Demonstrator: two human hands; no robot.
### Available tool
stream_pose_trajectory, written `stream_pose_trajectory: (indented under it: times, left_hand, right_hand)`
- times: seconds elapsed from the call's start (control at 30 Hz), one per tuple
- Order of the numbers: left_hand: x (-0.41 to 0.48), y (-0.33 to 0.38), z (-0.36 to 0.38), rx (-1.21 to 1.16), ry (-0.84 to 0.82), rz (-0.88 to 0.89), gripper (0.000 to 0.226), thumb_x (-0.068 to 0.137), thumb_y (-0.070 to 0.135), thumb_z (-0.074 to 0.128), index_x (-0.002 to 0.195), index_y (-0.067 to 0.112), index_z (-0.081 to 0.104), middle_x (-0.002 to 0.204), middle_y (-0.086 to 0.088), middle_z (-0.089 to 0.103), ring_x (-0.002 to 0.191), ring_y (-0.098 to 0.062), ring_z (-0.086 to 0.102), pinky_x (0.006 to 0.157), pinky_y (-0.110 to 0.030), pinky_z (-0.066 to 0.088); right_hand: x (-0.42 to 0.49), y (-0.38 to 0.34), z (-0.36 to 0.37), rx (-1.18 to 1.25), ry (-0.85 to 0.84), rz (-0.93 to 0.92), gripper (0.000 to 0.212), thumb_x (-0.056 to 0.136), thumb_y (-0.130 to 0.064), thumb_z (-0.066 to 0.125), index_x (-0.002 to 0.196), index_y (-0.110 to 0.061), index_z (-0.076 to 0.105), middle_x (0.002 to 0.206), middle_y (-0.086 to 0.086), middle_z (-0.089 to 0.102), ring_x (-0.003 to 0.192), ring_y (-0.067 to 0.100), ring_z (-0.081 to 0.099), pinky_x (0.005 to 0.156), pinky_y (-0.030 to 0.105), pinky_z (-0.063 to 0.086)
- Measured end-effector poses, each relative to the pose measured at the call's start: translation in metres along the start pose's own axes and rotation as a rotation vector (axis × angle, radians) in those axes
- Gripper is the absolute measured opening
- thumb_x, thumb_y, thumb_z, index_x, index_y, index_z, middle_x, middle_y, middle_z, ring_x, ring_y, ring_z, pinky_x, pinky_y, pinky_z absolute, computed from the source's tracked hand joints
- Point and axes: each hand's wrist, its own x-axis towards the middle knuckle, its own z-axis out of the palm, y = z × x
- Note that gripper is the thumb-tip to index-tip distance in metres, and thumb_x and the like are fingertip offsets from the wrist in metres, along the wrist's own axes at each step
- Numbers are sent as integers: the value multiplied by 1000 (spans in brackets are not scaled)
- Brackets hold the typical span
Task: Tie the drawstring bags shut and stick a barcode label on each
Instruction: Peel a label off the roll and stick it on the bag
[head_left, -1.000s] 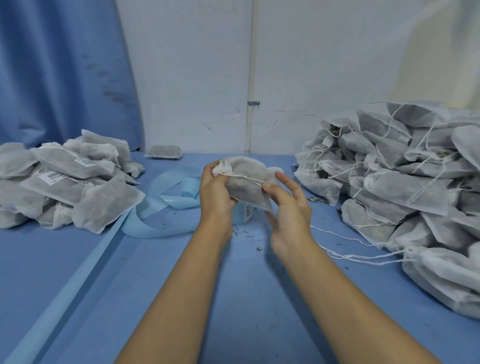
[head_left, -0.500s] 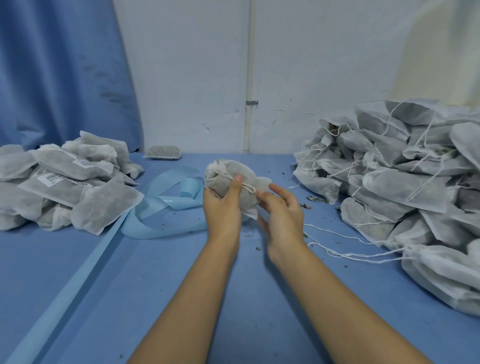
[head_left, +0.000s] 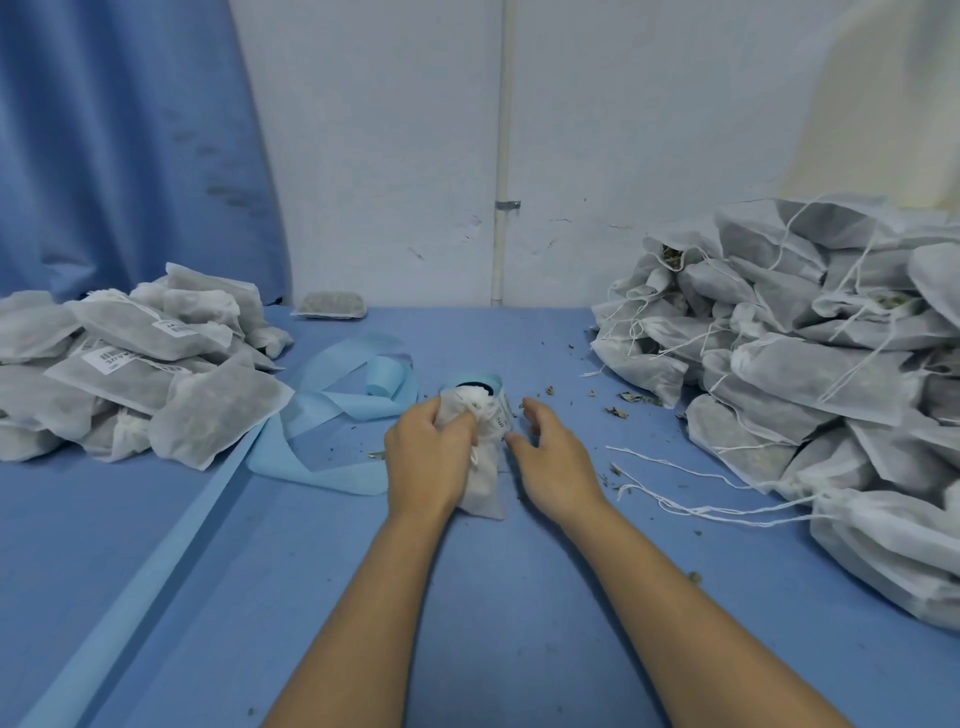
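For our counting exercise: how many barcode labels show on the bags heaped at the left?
2: a nearer label low on the left heap, a farther label higher up; more may be hidden.

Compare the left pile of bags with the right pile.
The left pile shows barcode labels; the right pile shows none. The right pile trails loose strings; the left pile does not. The right pile stands higher than the left pile. Both hold pale fabric bags.
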Motion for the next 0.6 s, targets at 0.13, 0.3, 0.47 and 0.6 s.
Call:
stream_pose_trajectory:
  times: [0.13, 0.3, 0.47, 0.6]
  left_hand:
    - [1, -7, 0, 76, -42, 23, 16, 72, 11, 61, 60, 2, 55, 50, 3, 45, 48, -5, 41, 43, -17, 32]
    - [4, -9, 0, 29, -62, -16, 28, 73, 12, 60, 48, 15, 48, 40, 8, 40, 43, -5, 39, 40, -17, 29]
    - [3, -8, -2, -3, -108, -17, 37, 75, 10, 60, 43, 19, 43, 35, 11, 40, 41, -3, 39, 39, -16, 28]
    - [2, -5, -2, -17, -137, -21, 36, 75, 7, 60, 43, 19, 48, 34, 9, 43, 39, -2, 41, 41, -13, 30]
  right_hand:
    - [8, -5, 4, -21, -24, -16, 59, 96, -28, 52, 149, -22, 28, 145, 0, 45, 134, 20, 40, 106, 35, 35]
    - [10, -11, 5, 92, 65, -43, 45, 87, -24, 65, 130, -21, 54, 121, -3, 63, 106, 16, 60, 92, 37, 49]
    - [5, -9, 4, 114, 151, -80, 37, 83, -24, 71, 119, -18, 62, 112, -2, 66, 95, 12, 62, 85, 29, 50]
    - [3, -8, 0, 47, 183, -75, 33, 83, -21, 70, 115, -16, 64, 108, 3, 60, 88, 14, 60, 78, 21, 45]
